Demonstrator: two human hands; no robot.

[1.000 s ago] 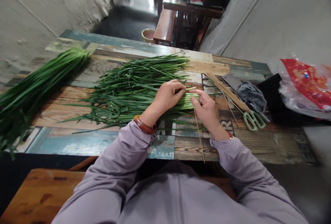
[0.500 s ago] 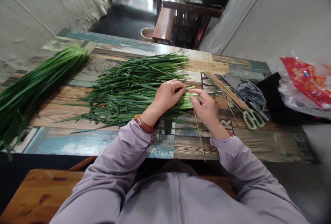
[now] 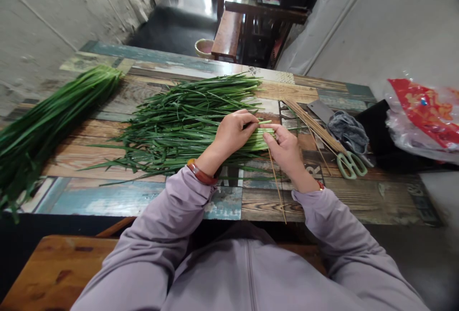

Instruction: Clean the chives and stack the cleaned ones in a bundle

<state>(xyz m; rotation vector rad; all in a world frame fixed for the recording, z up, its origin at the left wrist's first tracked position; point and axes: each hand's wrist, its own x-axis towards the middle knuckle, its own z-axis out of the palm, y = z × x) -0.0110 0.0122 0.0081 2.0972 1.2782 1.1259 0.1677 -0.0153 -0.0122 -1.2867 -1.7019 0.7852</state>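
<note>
Long green garlic chives (image 3: 172,124) lie across the table, their pale stem ends pointing right. My left hand (image 3: 234,131) is closed, thumb and forefinger pinching a chive whose cut end sticks out above the row. On the right, my right hand (image 3: 287,150) is closed at the pale stem ends (image 3: 263,139), thumb over them and forefinger near the left fingertips. A thin bamboo skewer (image 3: 276,184) runs from under those stems toward the table's near edge; its upper part is hidden by the stems and fingers.
A second bundle of chives (image 3: 53,115) lies at the left. Right of my hands are loose skewers (image 3: 315,127), green-handled scissors (image 3: 351,165), a grey cloth (image 3: 347,131), a flat grey blade (image 3: 320,110) and a red-and-clear plastic bag (image 3: 425,115). A wooden bench (image 3: 57,268) stands below the table.
</note>
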